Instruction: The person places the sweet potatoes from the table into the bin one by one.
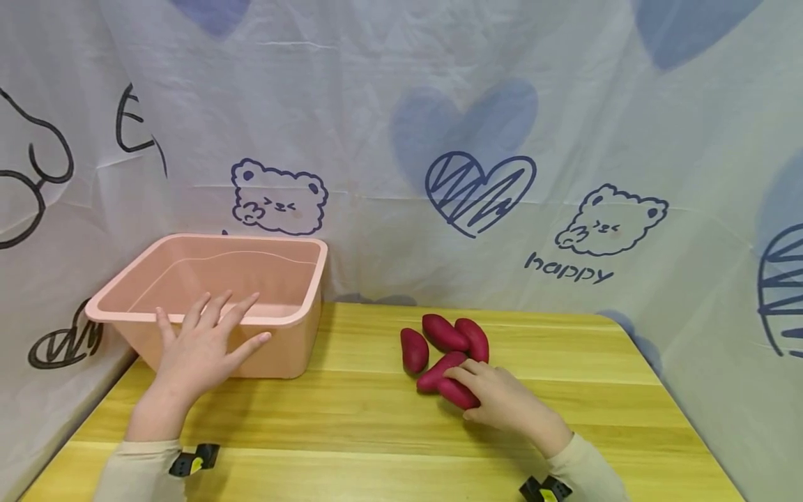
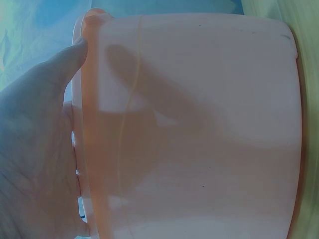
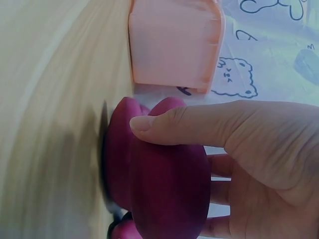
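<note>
My left hand (image 1: 199,348) lies over the near rim of a pink plastic basin (image 1: 285,348), its fingers spread out and straight. In the left wrist view the thumb (image 2: 75,55) touches the basin's rim. Toward the right, my right hand (image 1: 502,401) grips a dark red sweet potato (image 1: 456,394) low over the table. The right wrist view has the thumb across the top of this sweet potato (image 3: 169,194), with the other fingers partly hidden behind it. Right against it lies another sweet potato (image 1: 436,375). A few more sweet potatoes (image 1: 444,333) lie just beyond.
The wood-grain table (image 1: 351,425) carries the basin on its left side. A pale curtain (image 1: 370,160) with heart and bear drawings hangs directly behind the table and along both sides. The basin's floor (image 1: 276,310) shows partly past the left fingers.
</note>
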### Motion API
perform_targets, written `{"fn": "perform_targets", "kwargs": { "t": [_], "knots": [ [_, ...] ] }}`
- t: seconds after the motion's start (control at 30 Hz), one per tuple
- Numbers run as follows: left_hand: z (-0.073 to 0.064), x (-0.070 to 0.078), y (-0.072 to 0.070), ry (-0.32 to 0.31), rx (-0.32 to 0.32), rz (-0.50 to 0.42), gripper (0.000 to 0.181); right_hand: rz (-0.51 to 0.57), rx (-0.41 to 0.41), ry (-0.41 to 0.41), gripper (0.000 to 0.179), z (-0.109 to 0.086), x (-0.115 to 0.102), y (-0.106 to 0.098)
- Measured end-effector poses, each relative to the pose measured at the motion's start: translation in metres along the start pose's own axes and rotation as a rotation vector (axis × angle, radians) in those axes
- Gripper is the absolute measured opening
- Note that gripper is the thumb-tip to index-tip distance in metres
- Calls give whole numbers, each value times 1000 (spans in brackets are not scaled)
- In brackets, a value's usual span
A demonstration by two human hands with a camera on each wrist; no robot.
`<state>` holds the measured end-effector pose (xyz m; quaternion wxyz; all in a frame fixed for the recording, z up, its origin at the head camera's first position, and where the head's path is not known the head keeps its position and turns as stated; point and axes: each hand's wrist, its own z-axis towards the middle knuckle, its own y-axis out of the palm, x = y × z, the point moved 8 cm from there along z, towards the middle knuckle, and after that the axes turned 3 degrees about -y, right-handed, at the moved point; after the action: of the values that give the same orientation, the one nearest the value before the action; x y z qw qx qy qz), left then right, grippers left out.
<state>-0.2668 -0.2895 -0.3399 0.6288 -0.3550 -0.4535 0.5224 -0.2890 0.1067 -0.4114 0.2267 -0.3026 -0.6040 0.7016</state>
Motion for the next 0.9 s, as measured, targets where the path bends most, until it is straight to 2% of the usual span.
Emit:
{"fn": "perform_targets", "kwargs": {
  "t": [0.2, 0.43, 0.9],
  "knots": [
    [0, 0, 0, -2, -3, -1, 72, -4, 24, -33, 58, 8, -7, -8],
    [1, -1, 0, -4, -3, 2, 72, -55, 58, -101, 58, 20, -16, -18],
    [1, -1, 1, -3, -6, 1, 72, -76, 60, -124, 63, 51, -33, -38]
  ]
}}
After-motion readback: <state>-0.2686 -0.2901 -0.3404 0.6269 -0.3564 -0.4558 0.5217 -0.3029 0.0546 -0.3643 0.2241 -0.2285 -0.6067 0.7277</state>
